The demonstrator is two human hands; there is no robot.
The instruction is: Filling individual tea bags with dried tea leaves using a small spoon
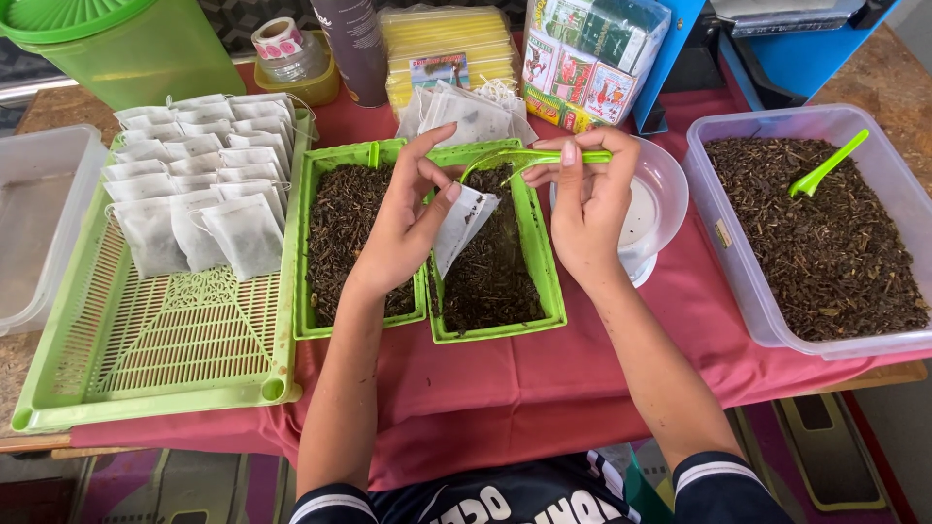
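The left hand (403, 228) has a small white filter bag (462, 223) pinched between thumb and fingers, holding it slanted over the right-hand one of two small green trays (540, 272) filled with dark loose tea. The right hand (587, 199) is clenched in a firm grip on a green plastic scoop (529, 158), which lies across the far end of that tray, just above the bag's mouth. Behind the right hand stands a clear round bowl (668, 184). The second green tray (309, 252), also full of tea, sits touching the first on its left. Further left, a large green slatted tray (146, 369) carries rows of filled white bags (199, 184) at its far end. To the right a clear plastic tub (767, 320) holds more loose tea with another green scoop (825, 165) stuck in it. Everything rests on a surface covered by a red cloth (544, 388). At the back stand a green lidded container (126, 44), a stack of yellow packets (447, 44) and a bag of printed packets (587, 58).
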